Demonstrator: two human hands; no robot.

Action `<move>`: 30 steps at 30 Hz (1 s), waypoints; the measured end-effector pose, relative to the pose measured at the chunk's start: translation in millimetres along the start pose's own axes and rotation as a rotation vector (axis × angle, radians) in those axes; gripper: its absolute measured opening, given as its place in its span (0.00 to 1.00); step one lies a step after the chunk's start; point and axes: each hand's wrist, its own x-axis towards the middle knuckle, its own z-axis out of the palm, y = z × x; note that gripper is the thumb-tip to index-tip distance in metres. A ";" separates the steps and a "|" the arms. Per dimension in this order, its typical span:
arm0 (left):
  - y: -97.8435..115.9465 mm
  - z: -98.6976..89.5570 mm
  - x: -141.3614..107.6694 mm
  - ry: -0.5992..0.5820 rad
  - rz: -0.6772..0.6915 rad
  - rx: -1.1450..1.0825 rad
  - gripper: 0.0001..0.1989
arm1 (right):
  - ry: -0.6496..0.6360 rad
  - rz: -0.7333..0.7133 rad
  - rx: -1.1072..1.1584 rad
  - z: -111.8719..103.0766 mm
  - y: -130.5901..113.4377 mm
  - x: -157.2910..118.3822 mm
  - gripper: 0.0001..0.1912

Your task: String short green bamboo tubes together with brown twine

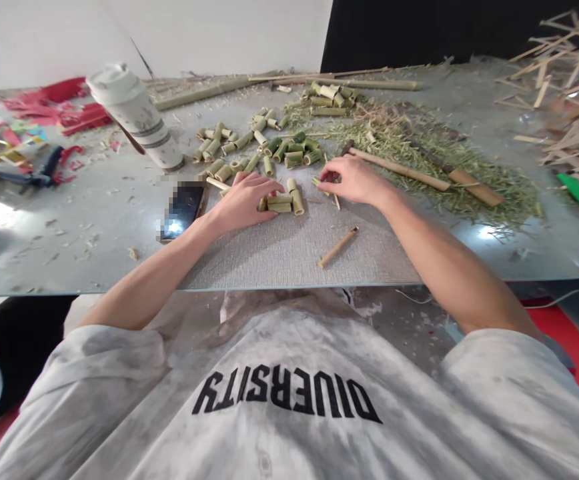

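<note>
My left hand (247, 202) rests on the mat, its thumb and fingers closed around the left end of some short bamboo pieces (280, 207) lying side by side. Against their right end, a bamboo tube (297, 202) lies crosswise, with another short piece above it. My right hand (350, 179) is pinched just right of this group, with thin bamboo slivers (322, 187) at its fingertips; the fingers partly hide them. Closer to me lies a slim brown bamboo-handled tool (338, 248). Beyond both hands, several cut bamboo tubes (289, 150) are scattered on the table.
Green shavings (489, 180) spread on the right, with a bamboo-handled hammer (399, 168) and a bamboo-handled blade (477, 187) on them. A phone (185, 208) and a white lidded cup (137, 117) stand left. Thin wooden sticks (577, 127) pile at far right; red material (64, 107) lies far left.
</note>
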 end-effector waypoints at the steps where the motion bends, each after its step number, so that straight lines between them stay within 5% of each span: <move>1: -0.3 0.4 -0.2 0.002 0.001 0.003 0.23 | -0.001 0.002 0.003 0.2 0.0 0.0 0.12; 13: -3.6 5.6 0.5 -0.010 -0.010 0.002 0.23 | -0.017 0.001 0.004 -2.4 -3.6 -0.8 0.07; 21: -10.4 -17.6 -6.4 -0.111 0.014 0.067 0.40 | -0.029 0.004 -0.008 -3.6 -5.0 -0.6 0.08; 30: -18.9 -17.9 -7.5 -0.100 0.030 0.086 0.35 | 0.014 0.010 0.027 -9.8 -5.7 -1.7 0.09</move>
